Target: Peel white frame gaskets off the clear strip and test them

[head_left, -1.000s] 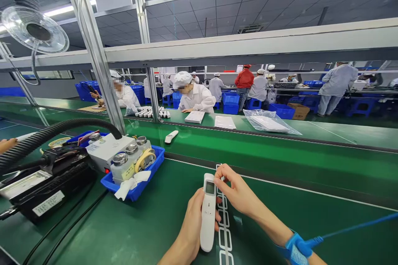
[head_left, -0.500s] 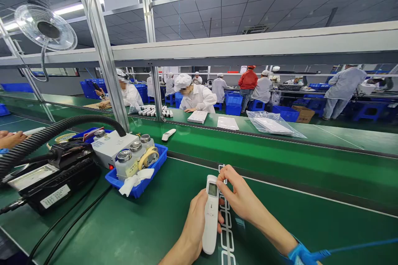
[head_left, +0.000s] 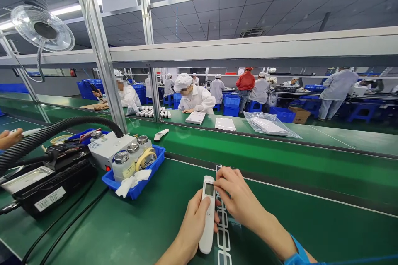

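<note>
Currently, the white handheld thermometer (head_left: 207, 227) sits upright in the left hand (head_left: 192, 227), above the green surface (head_left: 130, 232), with its small display facing up toward the camera. The left fingers (head_left: 218, 216) curl around its far side, holding the body from below the display. The right hand (head_left: 239, 194), wearing a blue wrist strap (head_left: 294, 257), comes in from the right. Its fingers (head_left: 226, 178) are pressed together and lie at or just beside the thermometer's upper edge; whether they pinch it cannot be told from this view. Left of the hands, a blue tray (head_left: 137, 190) holds three steel-capped bottles (head_left: 121, 165), a yellow tape roll (head_left: 143, 157) and a white wipe (head_left: 128, 184). A white control box (head_left: 107, 149) rests against the tray, with a black machine (head_left: 46, 186) beside it. A second blue tray (head_left: 83, 134) behind them holds items too small to identify. Another thermometer (head_left: 161, 134) lies on the far belt (head_left: 248, 145). At far left, a co-worker's hand (head_left: 10, 138) holds a white item.
</note>
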Demonstrator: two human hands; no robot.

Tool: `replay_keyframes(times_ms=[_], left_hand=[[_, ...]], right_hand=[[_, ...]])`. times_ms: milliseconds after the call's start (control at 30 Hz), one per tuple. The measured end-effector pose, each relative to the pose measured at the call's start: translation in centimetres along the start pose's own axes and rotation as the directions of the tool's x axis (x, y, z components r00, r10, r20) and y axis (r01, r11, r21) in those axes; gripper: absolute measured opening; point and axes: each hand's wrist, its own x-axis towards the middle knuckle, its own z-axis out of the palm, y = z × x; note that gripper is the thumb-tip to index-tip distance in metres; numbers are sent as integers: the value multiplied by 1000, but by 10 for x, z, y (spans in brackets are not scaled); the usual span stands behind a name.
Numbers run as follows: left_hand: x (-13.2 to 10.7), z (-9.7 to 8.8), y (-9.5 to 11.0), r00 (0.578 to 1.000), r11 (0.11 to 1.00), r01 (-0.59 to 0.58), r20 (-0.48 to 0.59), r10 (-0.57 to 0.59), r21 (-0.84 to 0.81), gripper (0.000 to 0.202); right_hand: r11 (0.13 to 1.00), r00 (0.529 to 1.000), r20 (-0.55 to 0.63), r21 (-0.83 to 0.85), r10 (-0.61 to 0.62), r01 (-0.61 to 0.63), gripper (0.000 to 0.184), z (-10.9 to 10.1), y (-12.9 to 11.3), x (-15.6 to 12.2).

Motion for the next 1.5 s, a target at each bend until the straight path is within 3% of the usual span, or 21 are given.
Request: replay_keyframes(times_ms=[100, 233, 367, 633, 733, 833, 967, 1000, 1033, 1100, 1133, 1167, 1200, 1300, 1367, 1433, 1500], left_hand=[[2, -1, 1, 1000, 1000, -1, 8, 1, -1, 43], [2, -1, 2, 997, 999, -3, 78, 0, 41, 40], [0, 0, 0, 992, 998, -13, 128, 4, 64, 38], [-1, -5, 4, 975, 994, 22, 219, -44, 103, 38], [0, -13, 10, 938, 990, 95, 324, -123, 99, 33], [4, -17, 19, 874, 982, 170, 449, -186, 77, 26], [20, -14, 29, 773, 963, 225, 576, -267, 145, 24], [27, -14, 29, 784, 966, 204, 565, -258, 159, 26], [35, -15, 29, 833, 975, 158, 510, -215, 153, 28], [54, -20, 23, 964, 991, 2, 262, -37, 134, 34], [63, -25, 19, 992, 987, -78, 114, 62, 144, 39], [71, -29, 14, 991, 977, -134, -2, 136, 165, 42], [78, -34, 8, 982, 968, -162, -65, 177, 193, 46], [90, -43, -6, 980, 953, -173, -50, 191, 248, 49], [92, -46, -11, 977, 924, -199, -11, 214, 325, 45], [93, -50, -15, 970, 870, -227, 24, 241, 437, 43], [95, -57, -19, 965, 820, -247, 53, 257, 517, 44]], right_hand=[[1000, 999, 40, -25, -18, 19, 24, -7, 4, 2], [958, 987, 7, 241, 158, -155, 21, -10, 15, 4], [853, 966, 129, 453, 226, -260, 21, -6, 21, 5], [914, 968, 147, 325, 205, -243, 14, -7, 21, 3], [915, 958, 259, 343, 125, -212, 19, -21, 26, 3], [898, 917, 398, 403, 4, -179, 26, -39, 26, 4], [919, 890, 456, 350, -1, -178, 35, -53, 26, 3], [923, 895, 445, 342, 5, -175, 32, -53, 30, 2], [923, 904, 426, 337, 25, -185, 29, -52, 37, 1], [909, 915, 364, 296, 176, -292, 23, -48, 58, -1], [885, 900, 302, 251, 314, -393, 20, -45, 73, -1], [841, 860, 219, 202, 460, -501, 16, -42, 90, -1], [778, 793, 112, 154, 599, -609, 14, -40, 109, -1], [608, 596, -151, 53, 789, -792, 15, -37, 163, 2], [525, 508, -256, 1, 823, -851, 18, -37, 191, 3], [472, 460, -321, -42, 828, -880, 19, -38, 205, 2], [464, 463, -356, -86, 812, -881, 22, -37, 203, -1]])
